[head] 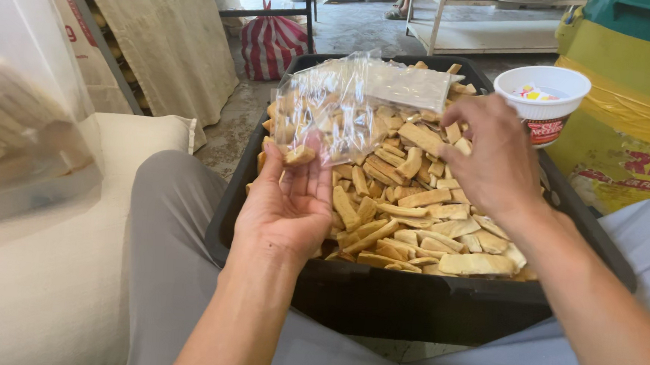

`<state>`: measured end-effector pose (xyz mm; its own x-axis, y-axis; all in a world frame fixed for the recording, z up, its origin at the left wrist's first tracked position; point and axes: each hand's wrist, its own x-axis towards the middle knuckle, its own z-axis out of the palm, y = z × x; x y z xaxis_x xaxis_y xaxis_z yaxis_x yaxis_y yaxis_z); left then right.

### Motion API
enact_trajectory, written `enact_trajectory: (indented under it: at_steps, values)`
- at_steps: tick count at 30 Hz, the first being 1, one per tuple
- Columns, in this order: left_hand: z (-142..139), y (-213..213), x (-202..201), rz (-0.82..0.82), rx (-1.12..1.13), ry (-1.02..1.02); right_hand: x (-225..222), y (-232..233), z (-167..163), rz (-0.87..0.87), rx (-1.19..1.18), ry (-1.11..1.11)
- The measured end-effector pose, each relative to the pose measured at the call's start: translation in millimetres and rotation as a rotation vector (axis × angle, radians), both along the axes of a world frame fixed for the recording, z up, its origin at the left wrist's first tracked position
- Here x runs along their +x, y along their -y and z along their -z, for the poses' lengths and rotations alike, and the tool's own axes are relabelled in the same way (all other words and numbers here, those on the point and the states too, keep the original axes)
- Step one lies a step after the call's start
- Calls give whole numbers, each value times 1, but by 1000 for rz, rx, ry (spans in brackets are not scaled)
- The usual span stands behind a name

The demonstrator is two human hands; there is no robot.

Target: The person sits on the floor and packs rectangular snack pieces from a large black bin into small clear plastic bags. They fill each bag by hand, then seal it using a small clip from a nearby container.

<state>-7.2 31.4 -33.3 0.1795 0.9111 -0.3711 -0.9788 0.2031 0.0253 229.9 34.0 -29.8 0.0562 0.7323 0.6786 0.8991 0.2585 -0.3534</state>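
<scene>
The clear, crinkled plastic bag (pixel 345 105), partly filled with pale tan biscuit sticks, hangs over the far left of the black rectangular plastic crate (pixel 423 305) that rests between the person's knees; the left hand (pixel 286 203) is palm-up, its fingertips pinching the bag's lower edge and one loose stick (pixel 299 155) against it; the right hand (pixel 495 159) is palm-down over the heap of biscuit sticks (pixel 420 218) in the crate, fingers curled as if gathering pieces, though whether it already grips any cannot be told from this angle; a white paper cup (pixel 542 94) stands just beyond the crate's right corner, and a red-and-white striped bag (pixel 272 44) sits on the floor well behind. To fill well, the bag's mouth would best be kept wide and upright above the crate, so spilled sticks fall back in; the brittle pieces likely call for small, loosely held handfuls, slid in lengthwise rather than dropped; the thin film looks apt to slip or tear under a sharp corner.
</scene>
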Motion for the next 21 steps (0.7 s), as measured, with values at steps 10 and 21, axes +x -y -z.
enact_trajectory:
  at_steps: [10,21]
  values:
    - [7,0,1,5,-3,76,9,12,-16,-111,22,-345]
    - [-4,17,21,48,98,61,-57,72,-63,-328,338,-491]
